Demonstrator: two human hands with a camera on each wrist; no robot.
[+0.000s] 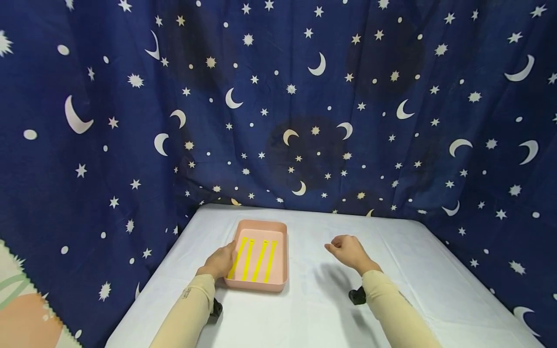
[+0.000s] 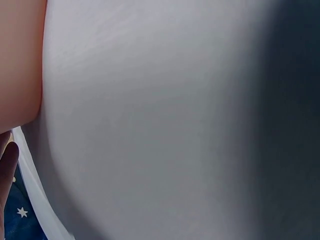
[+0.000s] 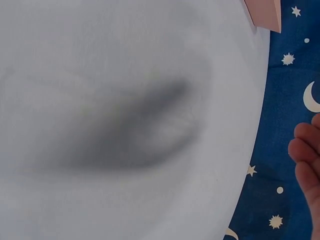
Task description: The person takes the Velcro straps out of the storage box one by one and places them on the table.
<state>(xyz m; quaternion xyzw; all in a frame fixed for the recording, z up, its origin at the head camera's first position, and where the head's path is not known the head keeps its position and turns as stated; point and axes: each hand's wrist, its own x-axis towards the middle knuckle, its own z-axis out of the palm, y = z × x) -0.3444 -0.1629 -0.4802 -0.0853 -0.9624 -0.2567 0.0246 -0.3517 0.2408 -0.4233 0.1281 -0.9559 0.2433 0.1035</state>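
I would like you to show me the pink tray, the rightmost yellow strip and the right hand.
Pink tray (image 1: pixel 256 251), head view: bare floor near its centre.
Rightmost yellow strip (image 1: pixel 271 261), head view: middle of its length.
Right hand (image 1: pixel 351 252), head view: back of the hand.

Both cream fabric sleeves (image 1: pixel 188 311) run off the head view's bottom edge; the upper ends of four flat yellow strips (image 1: pixel 260 261) are too small to read. The left-wrist view crops the pink rectangular tray (image 2: pixel 20 60) and left hand (image 2: pixel 7 172) at left, with a dark blurred shape (image 2: pixel 295 125) at right; the right-wrist view crops the right hand (image 3: pixel 308 157).
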